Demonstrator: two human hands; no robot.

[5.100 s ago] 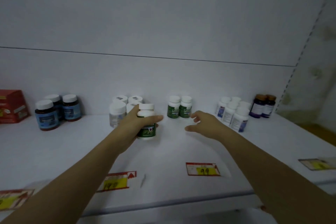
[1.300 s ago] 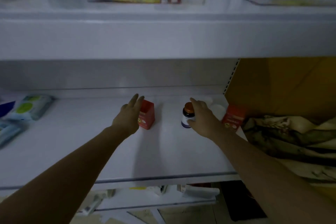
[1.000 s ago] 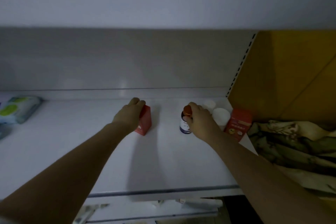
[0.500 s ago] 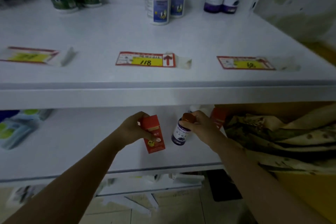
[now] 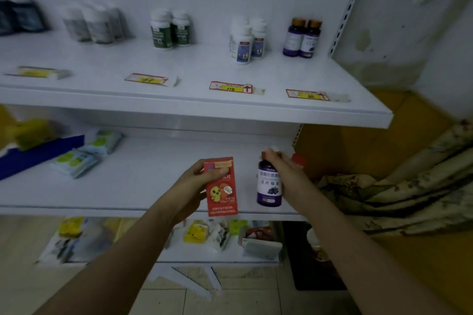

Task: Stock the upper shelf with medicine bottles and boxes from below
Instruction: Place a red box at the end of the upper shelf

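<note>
Both hands loaded at the front edge of the lower shelf (image 5: 102, 186).
The left hand (image 5: 189, 186) wraps a red box (image 5: 221, 188), thumb across its face. The right hand (image 5: 286, 176) grips a purple bottle (image 5: 268, 186) at cap and side, just beside the box, not touching it. Above both hands juts the upper shelf (image 5: 194, 107) lip. Beyond it lies bare white board, running back to two matching bottles (image 5: 302, 38) above the right hand and white bottles (image 5: 247, 41) beside them.
</note>
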